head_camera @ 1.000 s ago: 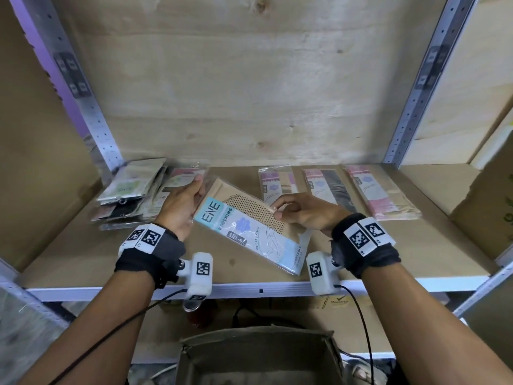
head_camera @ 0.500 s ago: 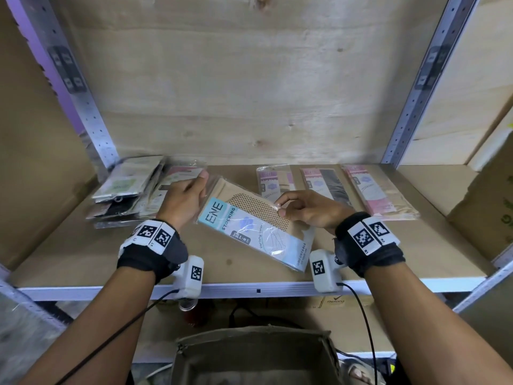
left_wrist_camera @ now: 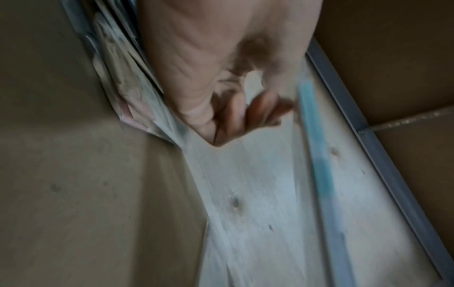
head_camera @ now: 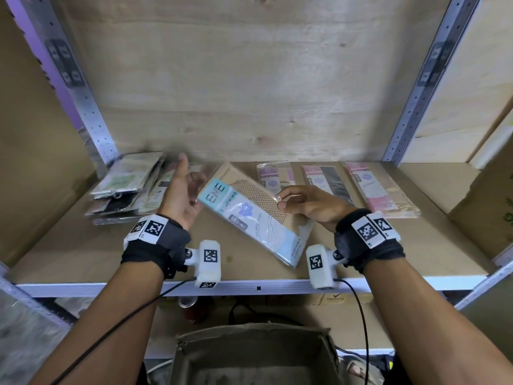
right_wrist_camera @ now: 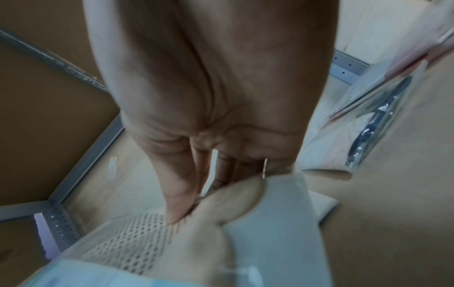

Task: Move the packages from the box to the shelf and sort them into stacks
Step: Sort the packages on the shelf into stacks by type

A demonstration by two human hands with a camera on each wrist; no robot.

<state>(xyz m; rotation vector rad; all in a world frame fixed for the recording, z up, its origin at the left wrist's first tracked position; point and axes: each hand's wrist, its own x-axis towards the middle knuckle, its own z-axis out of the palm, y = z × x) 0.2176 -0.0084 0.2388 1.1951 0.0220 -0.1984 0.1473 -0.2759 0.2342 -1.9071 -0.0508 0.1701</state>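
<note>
Right hand (head_camera: pixel 311 207) pinches the blue packet (head_camera: pixel 249 215) by its edge; left hand (head_camera: pixel 181 195) loose, empty. Packet judged light, floppy, slippery: grip the stiffer card end.

The wooden shelf (head_camera: pixel 361 245) carries a loose pile of packages (head_camera: pixel 125 187) at its left end and three flat packages side by side at the back: (head_camera: pixel 273 176), (head_camera: pixel 323 179), (head_camera: pixel 377 190).

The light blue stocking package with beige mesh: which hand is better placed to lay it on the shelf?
Probably right: the right hand already pinches the light blue stocking package; the left hand is open beside it.
</note>
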